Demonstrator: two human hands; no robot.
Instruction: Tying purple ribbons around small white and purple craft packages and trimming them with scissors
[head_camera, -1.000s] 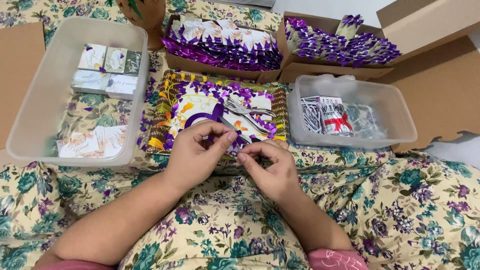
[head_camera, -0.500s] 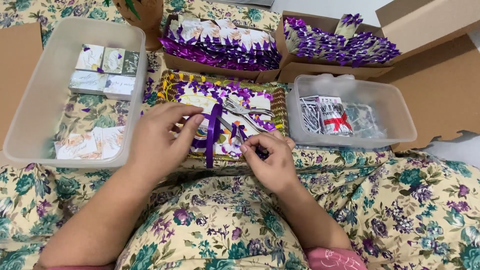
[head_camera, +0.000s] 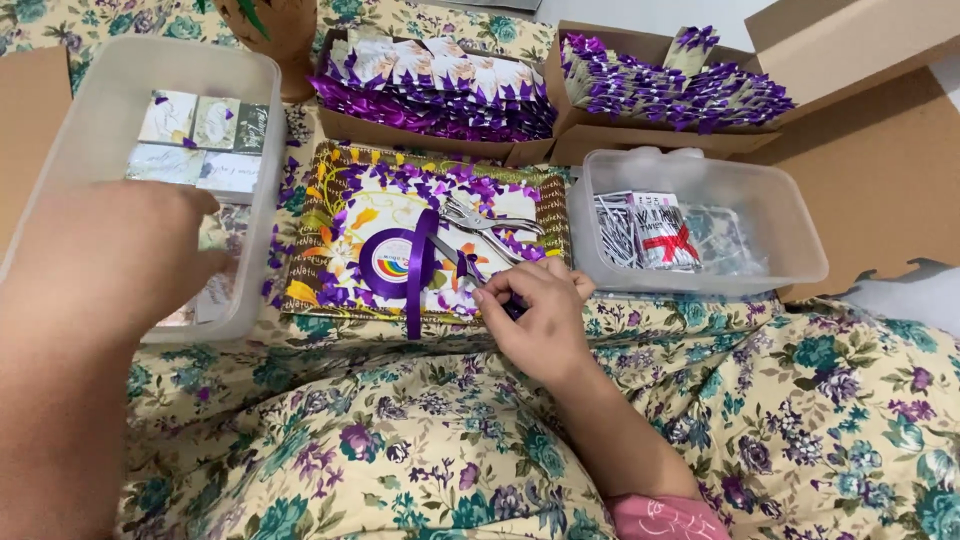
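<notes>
The right hand (head_camera: 540, 320) is pinching a small purple ribbon piece (head_camera: 513, 306) with closed fingers just right of the ribbon spool (head_camera: 390, 265), keeping it ready, while the left hand (head_camera: 110, 260), its fingers loosely open, is reaching over the clear tub (head_camera: 262, 150) left of the spool.

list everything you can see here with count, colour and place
ribbon spool: one, purple, on the tray, centre
tray: one, brown with floral print, centre
hole punch: one, silver, on the tray
left tub: one, clear plastic, holds small cards
right tub: one, clear plastic, holds packets
cardboard boxes: two, brown, at the back, filled with purple-bowed packets
floral cloth: one, cream with flowers, under everything
left hand: over the left tub
right hand: at the tray's near edge, pinching a purple ribbon piece
</notes>
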